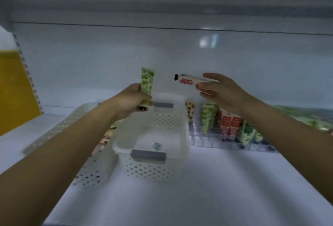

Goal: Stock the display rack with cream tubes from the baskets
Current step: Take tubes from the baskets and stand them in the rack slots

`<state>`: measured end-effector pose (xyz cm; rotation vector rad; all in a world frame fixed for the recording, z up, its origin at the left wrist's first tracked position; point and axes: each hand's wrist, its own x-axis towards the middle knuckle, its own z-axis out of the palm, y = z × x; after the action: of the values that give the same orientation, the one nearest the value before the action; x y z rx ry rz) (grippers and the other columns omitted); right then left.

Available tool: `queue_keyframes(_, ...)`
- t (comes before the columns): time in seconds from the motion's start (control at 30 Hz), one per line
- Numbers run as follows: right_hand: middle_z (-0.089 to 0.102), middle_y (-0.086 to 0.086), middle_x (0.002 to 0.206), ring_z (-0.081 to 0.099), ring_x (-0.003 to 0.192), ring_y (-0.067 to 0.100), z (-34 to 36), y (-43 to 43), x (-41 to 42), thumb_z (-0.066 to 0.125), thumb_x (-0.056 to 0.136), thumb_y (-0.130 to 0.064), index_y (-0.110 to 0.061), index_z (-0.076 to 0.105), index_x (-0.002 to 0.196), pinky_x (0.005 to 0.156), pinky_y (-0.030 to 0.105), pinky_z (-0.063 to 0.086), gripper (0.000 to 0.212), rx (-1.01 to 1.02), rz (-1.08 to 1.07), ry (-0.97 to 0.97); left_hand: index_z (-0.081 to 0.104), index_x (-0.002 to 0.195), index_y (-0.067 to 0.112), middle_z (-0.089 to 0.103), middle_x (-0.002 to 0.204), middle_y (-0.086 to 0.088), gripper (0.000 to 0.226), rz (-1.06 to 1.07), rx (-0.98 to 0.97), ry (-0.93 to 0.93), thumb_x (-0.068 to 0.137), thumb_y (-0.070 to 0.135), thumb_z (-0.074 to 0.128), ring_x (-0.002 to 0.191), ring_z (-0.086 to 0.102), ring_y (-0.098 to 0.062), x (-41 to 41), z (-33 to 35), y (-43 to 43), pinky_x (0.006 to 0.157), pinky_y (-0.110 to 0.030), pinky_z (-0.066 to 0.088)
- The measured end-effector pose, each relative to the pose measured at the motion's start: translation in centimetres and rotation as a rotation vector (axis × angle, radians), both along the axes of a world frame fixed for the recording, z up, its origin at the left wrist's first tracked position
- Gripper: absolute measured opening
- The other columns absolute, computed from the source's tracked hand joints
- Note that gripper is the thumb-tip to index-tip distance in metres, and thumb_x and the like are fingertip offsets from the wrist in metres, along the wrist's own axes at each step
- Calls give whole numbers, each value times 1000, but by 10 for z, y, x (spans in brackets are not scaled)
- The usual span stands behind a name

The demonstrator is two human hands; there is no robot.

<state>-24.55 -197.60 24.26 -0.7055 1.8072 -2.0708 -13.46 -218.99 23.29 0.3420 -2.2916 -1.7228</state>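
Note:
My left hand grips a green-patterned cream tube upright, black cap down, above the white perforated basket in the middle of the shelf. My right hand pinches a white tube with red print, held level with its black cap pointing left, above the clear display rack. In the rack stand green, red and brown-spotted tubes. A second white basket to the left holds more tubes, mostly hidden behind my left forearm.
The white shelf board spreads out in front of the baskets. A white back panel rises behind, with another shelf overhead. A yellow panel and a slotted upright stand at the left. A blurred green printed strip lies at the far right.

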Motion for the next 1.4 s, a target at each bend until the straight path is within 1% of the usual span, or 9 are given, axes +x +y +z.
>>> queue_keyframes(0.13,67,3,83,68,71,13,-7,56,-6,64,84,-21,-14,58,90,74,28,54,11,92,-164,51,47,96,13,51,85,-2,8,-30,191,24,95,10,39,66,50,-13,-30,7,46,43,-17,47)
queue_keyframes(0.23,67,5,77,67,60,14,-16,83,-8,68,81,-17,-12,53,90,66,27,55,17,117,-304,97,47,83,17,48,77,-1,18,-124,179,-18,98,19,36,63,50,-13,-53,5,74,52,-22,43)
queue_keyframes(0.37,66,8,90,66,76,21,-33,101,-11,65,83,-7,-12,42,114,80,33,53,39,47,-359,89,46,83,18,52,80,-3,16,-253,98,-20,97,20,42,71,58,-13,-80,-1,102,60,-23,47)
queue_keyframes(0.53,67,7,105,68,87,14,-49,100,-19,54,90,-5,-11,50,114,75,25,57,25,17,-341,90,55,98,18,57,90,5,8,-288,-108,64,91,22,56,83,55,-8,-108,-13,116,75,-21,45)
queue_keyframes(0.63,68,5,106,67,93,17,-52,90,-26,48,92,-6,-17,55,112,85,33,54,24,73,-340,144,54,101,21,60,91,7,11,-299,-42,128,90,20,57,80,57,-4,-116,-22,120,72,-16,46)
queue_keyframes(0.83,61,22,105,66,87,24,-30,80,-42,50,90,-7,-7,59,102,68,23,57,15,227,-283,312,54,108,19,64,97,0,17,-246,90,208,91,17,56,85,62,-9,-123,-52,120,76,-17,51)
queue_keyframes(1.1,59,6,87,61,74,19,-25,84,-47,62,85,-17,-11,53,95,75,36,56,15,682,-153,401,53,119,16,64,109,-5,30,-253,38,200,91,22,56,96,61,-15,-127,-59,118,85,-21,49)
queue_keyframes(1.23,61,2,75,61,62,12,-21,89,-54,65,84,-17,-14,51,100,59,18,54,22,635,-146,369,51,122,17,63,112,-4,31,-238,62,193,91,22,56,97,60,-14,-127,-60,116,77,-14,50)
queue_keyframes(1.4,61,-6,72,57,61,6,-32,86,-54,73,76,-34,-24,54,106,60,20,47,37,795,-130,547,55,105,27,65,103,2,15,-270,66,199,92,21,55,91,61,-8,-125,-59,117,75,-13,50)
